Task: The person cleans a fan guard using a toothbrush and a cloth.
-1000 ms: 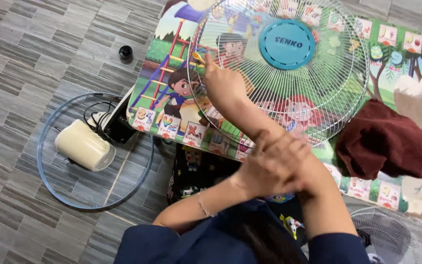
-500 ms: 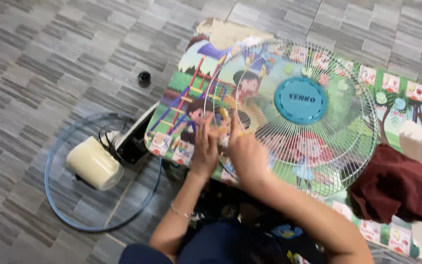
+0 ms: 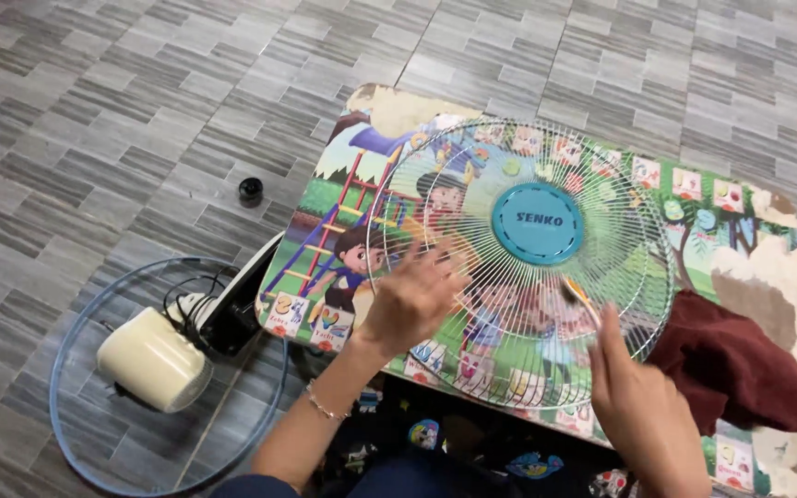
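Here, white wire fan grille (image 3: 472, 231), blue hub (image 3: 538, 222)

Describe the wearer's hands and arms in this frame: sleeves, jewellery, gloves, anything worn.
Both hands are bare, no gloves. The left hand has a thin beaded bracelet at the wrist, and the forearm is uncovered up to a dark blue sleeve at the frame's bottom edge. The right hand shows no ring, watch or bracelet; its wrist is cut off by the frame.
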